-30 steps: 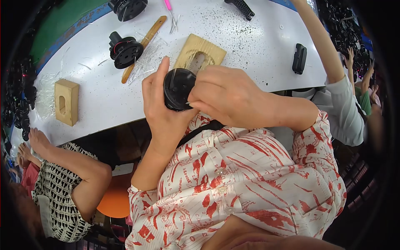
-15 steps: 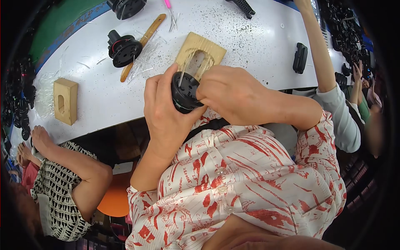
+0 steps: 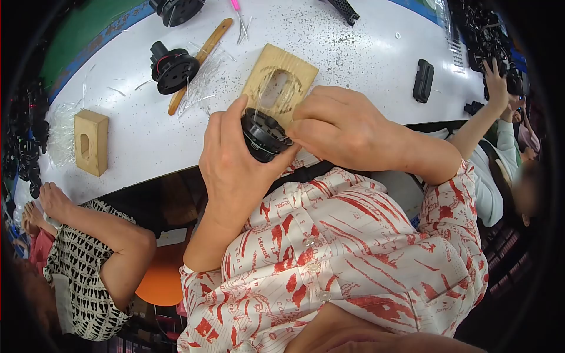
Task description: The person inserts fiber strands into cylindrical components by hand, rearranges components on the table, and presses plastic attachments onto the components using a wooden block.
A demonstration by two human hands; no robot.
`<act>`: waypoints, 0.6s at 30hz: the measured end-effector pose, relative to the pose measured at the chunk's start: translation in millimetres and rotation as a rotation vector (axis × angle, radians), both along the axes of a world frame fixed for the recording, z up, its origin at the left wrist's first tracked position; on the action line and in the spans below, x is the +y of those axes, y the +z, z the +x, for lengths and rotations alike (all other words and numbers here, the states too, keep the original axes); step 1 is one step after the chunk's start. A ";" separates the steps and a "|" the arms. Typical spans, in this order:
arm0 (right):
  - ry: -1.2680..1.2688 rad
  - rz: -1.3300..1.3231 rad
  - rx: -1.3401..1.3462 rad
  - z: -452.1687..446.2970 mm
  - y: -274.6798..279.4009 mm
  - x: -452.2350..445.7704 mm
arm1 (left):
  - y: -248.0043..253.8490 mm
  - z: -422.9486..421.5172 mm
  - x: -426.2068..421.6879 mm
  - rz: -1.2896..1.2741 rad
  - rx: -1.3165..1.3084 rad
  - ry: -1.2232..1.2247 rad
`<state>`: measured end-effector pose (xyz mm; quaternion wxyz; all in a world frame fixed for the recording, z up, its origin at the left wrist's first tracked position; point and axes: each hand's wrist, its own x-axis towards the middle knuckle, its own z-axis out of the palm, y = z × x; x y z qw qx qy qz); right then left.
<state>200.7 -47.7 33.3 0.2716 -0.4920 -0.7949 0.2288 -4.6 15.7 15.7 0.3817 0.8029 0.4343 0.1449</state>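
My left hand [image 3: 228, 154] is wrapped round a black round plastic part [image 3: 265, 141] with slots in its face. The part is tilted, its slotted face turned up and away from me. Thin clear strips rise from its left side. At the part's right edge my right hand [image 3: 341, 129] is closed in a pinch; what lies between its fingertips is hidden. Just beyond both hands lies a wooden block [image 3: 291, 66] with an oval slot, marked with dark smudges.
A similar black part [image 3: 176, 69] rests beside a wooden stick [image 3: 216, 36] and loose clear strips [image 3: 206, 85]. Another slotted wooden block [image 3: 93, 141] stands left, a black plastic piece [image 3: 423, 80] right. Dark specks cover the white table [image 3: 359, 76]. Co-workers sit on both sides.
My right hand has moved slightly up and right from the part's face, and the part has tilted a little. The co-worker's arm on the right has drawn back off the table toward the black parts.
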 end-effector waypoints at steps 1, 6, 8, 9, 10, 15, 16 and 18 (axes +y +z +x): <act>0.002 0.000 0.001 -0.4 -1.3 -0.5 | -0.8 -0.2 -1.0 -0.008 0.010 -0.011; -0.003 -0.014 0.135 -4.0 -10.4 -4.0 | -1.0 -1.4 -3.4 -0.015 0.037 -0.059; 0.023 -0.048 0.191 -4.6 -11.7 -4.0 | -0.6 -1.6 -4.9 -0.013 0.039 -0.071; 0.022 -0.047 0.191 -4.5 -12.0 -4.7 | -0.6 -1.6 -5.6 -0.015 0.035 -0.081; 0.029 -0.053 0.206 -3.8 -12.6 -5.0 | -0.9 -1.3 -6.1 -0.016 0.030 -0.088; 0.036 -0.084 0.218 -3.3 -14.6 -10.0 | -4.0 -1.2 -9.2 0.014 0.030 -0.125; 0.032 -0.088 0.210 -3.7 -15.0 -10.4 | -3.7 -1.0 -9.0 0.016 0.031 -0.126; 0.021 -0.083 0.201 -2.0 -11.8 -9.6 | -1.7 -0.4 -8.4 0.021 0.052 -0.098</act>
